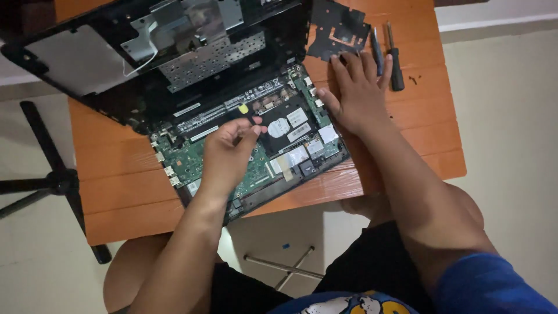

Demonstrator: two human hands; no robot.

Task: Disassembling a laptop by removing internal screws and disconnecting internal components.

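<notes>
A pale tiled floor surrounds a small orange wooden table [407,125], with the black legs of a stand [55,180] on the floor to the left. On the table lies an opened laptop [192,87], its inner parts bare: a green circuit board [192,157] runs along the near side and a dark hard drive [286,125] with white labels sits in the right part of the base.

The left hand [228,156] hovers over the circuit board, fingers curled and bunched, the thumb and forefinger tips pinched together just at the left edge of the hard drive. Whether anything small is held between them cannot be told. The hard drive lies directly to the right of those fingertips, touching or very nearly so.

The right hand [356,93] rests flat on the table just beside the laptop's right edge, fingers spread and open, holding nothing. Its thumb side is against the laptop's edge, close to the hard drive's right side. Its fingertips reach a black cover plate [337,29] lying on the table. Two screwdrivers [388,52] lie just beyond the little finger, and a few small screws [414,79] sit to their right.
</notes>
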